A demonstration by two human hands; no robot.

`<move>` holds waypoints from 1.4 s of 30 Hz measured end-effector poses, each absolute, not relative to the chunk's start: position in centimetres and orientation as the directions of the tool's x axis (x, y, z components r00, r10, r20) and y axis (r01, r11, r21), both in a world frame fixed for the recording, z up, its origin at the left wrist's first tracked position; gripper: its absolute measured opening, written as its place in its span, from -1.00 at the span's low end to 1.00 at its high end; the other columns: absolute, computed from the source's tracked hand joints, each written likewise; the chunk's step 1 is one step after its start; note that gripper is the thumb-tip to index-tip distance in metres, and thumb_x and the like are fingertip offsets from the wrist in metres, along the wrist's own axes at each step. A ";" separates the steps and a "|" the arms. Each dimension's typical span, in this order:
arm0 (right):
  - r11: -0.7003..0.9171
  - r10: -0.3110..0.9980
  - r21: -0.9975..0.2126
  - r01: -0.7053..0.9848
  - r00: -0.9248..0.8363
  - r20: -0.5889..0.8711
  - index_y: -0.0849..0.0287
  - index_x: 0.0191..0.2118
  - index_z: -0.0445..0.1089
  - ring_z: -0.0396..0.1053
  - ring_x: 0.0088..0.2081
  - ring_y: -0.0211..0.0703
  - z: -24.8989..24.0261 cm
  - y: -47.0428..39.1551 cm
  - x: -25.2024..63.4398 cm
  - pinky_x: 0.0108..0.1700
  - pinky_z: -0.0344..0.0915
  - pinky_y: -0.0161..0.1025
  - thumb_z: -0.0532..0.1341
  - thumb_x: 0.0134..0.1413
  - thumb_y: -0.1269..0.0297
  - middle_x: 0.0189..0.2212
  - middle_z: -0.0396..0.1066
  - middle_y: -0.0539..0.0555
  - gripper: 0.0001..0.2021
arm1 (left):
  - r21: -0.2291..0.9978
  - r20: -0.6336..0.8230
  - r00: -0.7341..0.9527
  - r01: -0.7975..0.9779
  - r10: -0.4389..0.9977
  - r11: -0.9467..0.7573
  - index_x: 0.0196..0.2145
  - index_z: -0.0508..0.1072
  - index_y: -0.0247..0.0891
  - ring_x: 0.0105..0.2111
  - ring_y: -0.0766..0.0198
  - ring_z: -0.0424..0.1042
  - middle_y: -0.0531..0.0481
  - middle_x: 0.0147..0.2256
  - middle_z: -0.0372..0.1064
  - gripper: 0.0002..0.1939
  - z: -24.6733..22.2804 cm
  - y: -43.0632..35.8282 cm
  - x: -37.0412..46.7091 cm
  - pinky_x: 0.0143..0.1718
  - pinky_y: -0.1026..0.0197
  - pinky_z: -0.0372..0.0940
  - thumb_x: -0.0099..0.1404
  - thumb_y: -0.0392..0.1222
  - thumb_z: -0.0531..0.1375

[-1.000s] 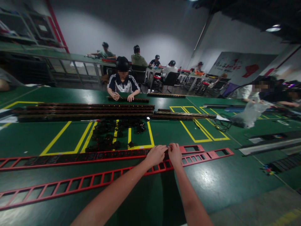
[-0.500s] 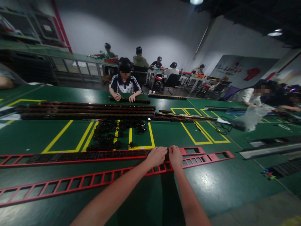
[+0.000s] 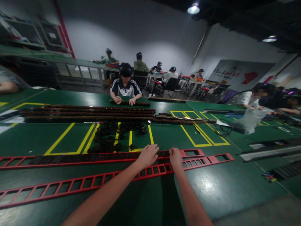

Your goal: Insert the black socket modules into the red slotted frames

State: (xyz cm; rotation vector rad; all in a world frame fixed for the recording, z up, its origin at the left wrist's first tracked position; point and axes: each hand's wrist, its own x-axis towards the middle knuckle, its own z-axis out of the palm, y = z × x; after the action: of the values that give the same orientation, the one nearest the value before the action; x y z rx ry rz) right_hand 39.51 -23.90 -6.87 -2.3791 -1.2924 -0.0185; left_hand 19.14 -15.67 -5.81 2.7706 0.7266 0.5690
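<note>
Here we are at the green counter [image 3: 202, 191], and both bare hands are at work in the centre of the frame. The left hand [image 3: 148, 155] lies over the upper red frame [image 3: 201, 153], its fingers loosely bent and reaching up the picture; whether anything sits beneath them, I cannot tell. Just to the right, the right hand [image 3: 176, 158] has its fingers curled in together at the right end of a row of black pieces [image 3: 105, 156], and whether they grip one is hidden from this angle.

That row fills much of the upper red frame, running from the left of the picture to the centre. Below, the lower red frame [image 3: 213, 159] slants up from the lower left towards the right, its openings showing green through them, and both forearms cross over it.

Look just above the upper frame, left of centre: loose black parts [image 3: 107, 136] lie heaped across yellow tape [image 3: 203, 145]. Beyond them, long dark bars [image 3: 94, 113] stretch side by side from the left to the middle. Across the counter, a co-worker [image 3: 125, 88] bends over a dark strip [image 3: 141, 104], and over at the right rests a clear plastic bag [image 3: 252, 121].
</note>
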 end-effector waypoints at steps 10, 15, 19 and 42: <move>-0.478 0.819 -0.370 0.797 0.557 0.141 0.19 -0.42 0.44 0.35 -0.33 -0.20 -5.7 -22.7 40.4 -0.28 0.11 -0.31 0.18 0.18 0.41 -0.39 0.42 0.04 -0.84 | 0.233 0.213 0.400 0.865 0.892 -0.444 0.24 0.28 -0.24 0.35 -0.20 -0.07 -0.27 0.36 -0.03 -0.45 -7.0 -7.9 8.1 0.26 -0.32 -0.04 0.37 0.04 0.07; -0.520 0.790 -0.328 0.789 0.590 0.167 0.19 -0.30 0.46 0.35 -0.30 -0.20 -5.8 -23.3 39.2 -0.32 0.10 -0.30 0.08 0.29 0.33 -0.25 0.42 0.10 -0.78 | 0.287 0.228 0.411 0.838 0.883 -0.465 0.16 0.34 -0.16 0.34 -0.11 -0.05 -0.19 0.34 0.02 -0.58 -7.1 -8.4 7.6 0.21 -0.23 0.09 0.43 -0.04 0.01; -0.515 0.781 -0.302 0.802 0.584 0.220 0.16 -0.26 0.45 0.33 -0.28 -0.20 -6.1 -23.9 38.6 -0.32 0.10 -0.30 0.04 0.32 0.29 -0.21 0.39 0.08 -0.75 | 0.324 0.270 0.382 0.828 0.884 -0.457 0.15 0.33 -0.24 0.28 -0.07 0.05 -0.24 0.28 0.10 -0.60 -6.8 -8.7 7.6 0.18 -0.14 0.17 0.40 -0.17 0.02; -0.480 0.817 -0.310 0.821 0.547 0.185 0.18 -0.28 0.45 0.31 -0.28 -0.19 -6.1 -23.7 39.4 -0.28 0.10 -0.29 0.06 0.27 0.37 -0.26 0.38 0.08 -0.79 | 0.421 0.193 0.362 0.809 0.912 -0.410 0.01 0.27 -0.25 -0.08 0.06 0.44 -0.15 -0.09 0.41 -0.73 -6.1 -8.4 7.2 0.02 0.04 0.24 0.38 -0.18 0.11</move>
State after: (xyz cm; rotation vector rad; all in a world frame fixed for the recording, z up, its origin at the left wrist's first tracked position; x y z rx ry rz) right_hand 39.36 -23.70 -6.05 -2.4264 -1.3423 -0.0166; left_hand 7.16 -8.41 -6.14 2.3709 1.5353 0.5860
